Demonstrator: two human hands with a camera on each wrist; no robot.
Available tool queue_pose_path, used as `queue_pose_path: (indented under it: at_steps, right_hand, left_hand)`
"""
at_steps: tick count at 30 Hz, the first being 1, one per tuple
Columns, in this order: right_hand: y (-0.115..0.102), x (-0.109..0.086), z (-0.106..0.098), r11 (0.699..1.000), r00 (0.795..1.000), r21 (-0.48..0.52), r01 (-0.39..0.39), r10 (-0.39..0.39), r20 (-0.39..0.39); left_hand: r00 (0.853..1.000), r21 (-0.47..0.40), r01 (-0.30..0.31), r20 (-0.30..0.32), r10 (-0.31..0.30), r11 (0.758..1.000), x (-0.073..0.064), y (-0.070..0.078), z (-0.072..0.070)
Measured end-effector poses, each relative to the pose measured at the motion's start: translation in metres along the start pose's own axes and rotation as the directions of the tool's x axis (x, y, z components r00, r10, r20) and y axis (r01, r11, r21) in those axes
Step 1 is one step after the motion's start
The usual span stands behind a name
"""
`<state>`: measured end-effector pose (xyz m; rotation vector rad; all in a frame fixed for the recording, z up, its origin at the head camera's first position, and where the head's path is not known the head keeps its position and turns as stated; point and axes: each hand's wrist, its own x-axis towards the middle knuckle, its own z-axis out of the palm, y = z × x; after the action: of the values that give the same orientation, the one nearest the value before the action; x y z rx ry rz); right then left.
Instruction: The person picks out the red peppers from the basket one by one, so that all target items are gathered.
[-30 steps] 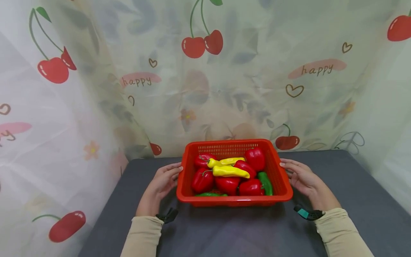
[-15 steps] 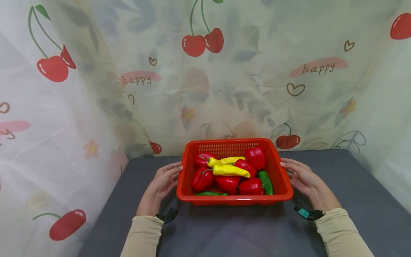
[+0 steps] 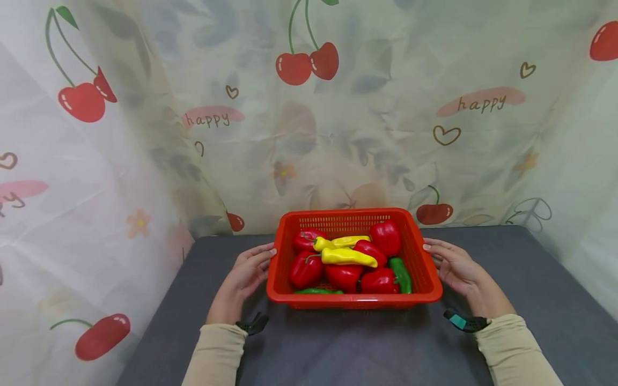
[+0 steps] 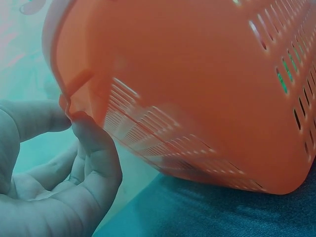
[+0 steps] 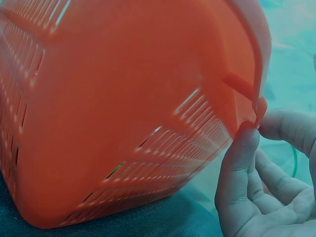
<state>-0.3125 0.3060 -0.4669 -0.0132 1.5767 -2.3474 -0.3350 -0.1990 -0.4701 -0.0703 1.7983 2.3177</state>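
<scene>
A red plastic basket (image 3: 354, 298) with slotted walls is at the back middle of the dark table. My left hand (image 3: 246, 276) pinches a small tab under its left rim between thumb and finger. On the opposite side my right hand (image 3: 458, 273) does the same at the right rim. Both wrist views show the pinch from below, against the basket's outer wall (image 4: 173, 64). Inside lie several red bell peppers (image 3: 386, 238), long yellow peppers (image 3: 348, 257) on top, and green peppers (image 3: 399, 275) at the right and front, partly hidden. Whether the basket's underside touches the table is unclear.
A dark grey cloth (image 3: 357, 354) covers the table, whose back edge runs just behind the basket. Pale curtains (image 3: 338, 134) printed with cherries hang at the back and both sides. Each wrist wears a black strap (image 3: 253, 324) below a beige sleeve (image 3: 217, 354).
Both hands stay at the basket's sides. The whole head view shifts by a few pixels; the basket and peppers keep their places.
</scene>
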Motion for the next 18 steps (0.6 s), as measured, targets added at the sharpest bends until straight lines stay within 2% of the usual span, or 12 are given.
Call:
queue_pose_path:
  at_steps: [6, 11, 18]
  right_hand:
    - [-0.0013, 0.0003, -0.0004, 1.0, 1.0, -0.015, 0.014, -0.014, -0.003]
    - [-0.0025, -0.0016, 0.0025, 0.996, 0.998, -0.081, 0.027, -0.031, -0.048]
    - [-0.0049, -0.0027, 0.0019, 0.98, 0.997, -0.195, 0.037, -0.05, -0.06]
  left_hand:
    - [1.0, -0.003, -0.003, 0.014, 0.003, 1.0, 0.001, 0.0, -0.0007]
    - [1.0, -0.011, -0.008, 0.01, 0.008, 1.0, 0.0004, 0.0004, -0.0004]
    - [1.0, -0.036, -0.005, -0.003, 0.005, 0.999, -0.0006, 0.0002, 0.0006]
